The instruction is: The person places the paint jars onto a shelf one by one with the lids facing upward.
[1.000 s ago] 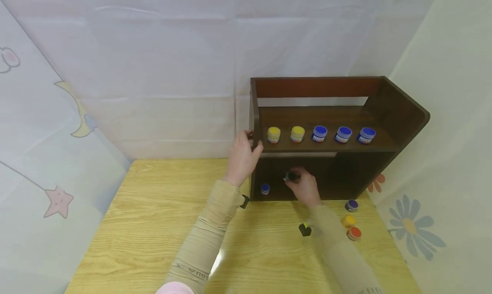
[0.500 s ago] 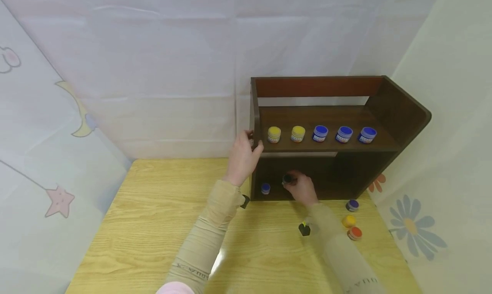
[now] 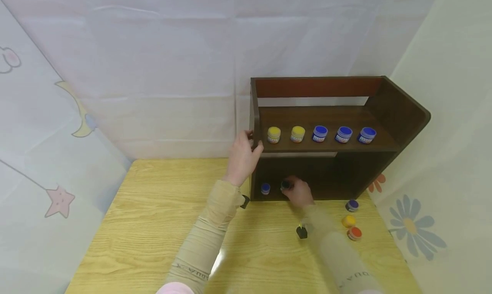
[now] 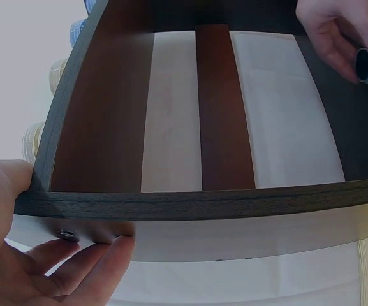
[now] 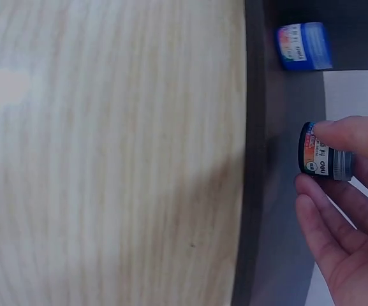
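My left hand (image 3: pixel 241 158) grips the left side panel (image 4: pixel 190 203) of a dark brown two-tier desk shelf (image 3: pixel 320 82), thumb at its front edge and fingers against its outer face. In the lower compartment, my right hand (image 3: pixel 300 193) pinches a small black paint jar (image 5: pixel 319 152) between thumb and fingers. The jar's label faces the right wrist camera, and it is held close over the compartment's floor near the front edge. To its left a blue paint jar (image 3: pixel 265 188) stands on that floor. Two yellow paint jars (image 3: pixel 297 134) and several blue ones (image 3: pixel 343 135) line the upper tier.
On the wooden table (image 3: pixel 153 225), right of my right forearm, stand a purple-lidded jar (image 3: pixel 351 206), an orange-yellow jar (image 3: pixel 349 221) and a red-orange jar (image 3: pixel 354 233). White cloth walls (image 3: pixel 153 72) close in the back and both sides.
My right hand has moved slightly left and toward the shelf's front edge, lowering the black paint jar. My left hand has stayed on the side panel.
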The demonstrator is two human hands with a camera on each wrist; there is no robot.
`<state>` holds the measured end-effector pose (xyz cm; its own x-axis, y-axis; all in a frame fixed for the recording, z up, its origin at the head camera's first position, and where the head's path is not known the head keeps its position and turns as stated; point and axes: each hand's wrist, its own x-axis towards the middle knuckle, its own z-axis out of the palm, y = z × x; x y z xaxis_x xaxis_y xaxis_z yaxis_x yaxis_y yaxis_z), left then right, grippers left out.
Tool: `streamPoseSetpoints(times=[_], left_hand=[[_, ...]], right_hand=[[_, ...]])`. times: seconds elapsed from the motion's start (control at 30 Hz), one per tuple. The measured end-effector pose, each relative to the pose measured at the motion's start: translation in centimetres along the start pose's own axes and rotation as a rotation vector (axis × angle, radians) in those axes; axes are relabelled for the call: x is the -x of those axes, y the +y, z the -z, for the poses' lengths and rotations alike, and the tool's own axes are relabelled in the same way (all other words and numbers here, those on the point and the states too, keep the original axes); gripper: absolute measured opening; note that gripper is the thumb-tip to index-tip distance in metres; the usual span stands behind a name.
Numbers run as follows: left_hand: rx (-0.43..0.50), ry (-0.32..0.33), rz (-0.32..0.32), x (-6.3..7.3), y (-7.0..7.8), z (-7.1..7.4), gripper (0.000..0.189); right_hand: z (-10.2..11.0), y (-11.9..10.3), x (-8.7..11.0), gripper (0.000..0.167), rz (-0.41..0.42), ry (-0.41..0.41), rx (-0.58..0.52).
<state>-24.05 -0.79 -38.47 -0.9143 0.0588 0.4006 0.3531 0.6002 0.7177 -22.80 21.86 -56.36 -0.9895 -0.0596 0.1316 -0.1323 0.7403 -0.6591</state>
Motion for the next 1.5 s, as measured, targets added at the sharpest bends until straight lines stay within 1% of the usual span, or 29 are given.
streamPoseSetpoints(times=[0.23,0.47,0.83,1.3,1.37,1.5], left_hand=[[-0.002,-0.002,0.001,0.0,0.0,0.0,0.043],[-0.005,0.001,0.000,0.0,0.0,0.1,0.042],[-0.009,0.014,-0.005,0.0,-0.1,0.0,0.043],[-0.014,0.017,-0.019,0.0,-0.1,0.0,0.042],[-0.013,0.016,-0.018,0.0,-0.1,0.0,0.042],[-0.017,0.017,-0.019,0.0,-0.1,0.0,0.042]], right_hand=[[-1.2,0.7,0.1,0.039,-0.022,0.013,0.011],[-1.7,0.8,0.2,0.038,-0.015,0.047,0.016],[-1.7,0.4,0.4,0.039,-0.011,0.027,0.027],[-1.7,0.2,0.2,0.041,0.004,0.004,0.054],[-1.7,0.5,0.1,0.049,-0.001,-0.001,0.042],[-1.7,1.5,0.0,0.081,-0.007,-0.034,-0.014]])
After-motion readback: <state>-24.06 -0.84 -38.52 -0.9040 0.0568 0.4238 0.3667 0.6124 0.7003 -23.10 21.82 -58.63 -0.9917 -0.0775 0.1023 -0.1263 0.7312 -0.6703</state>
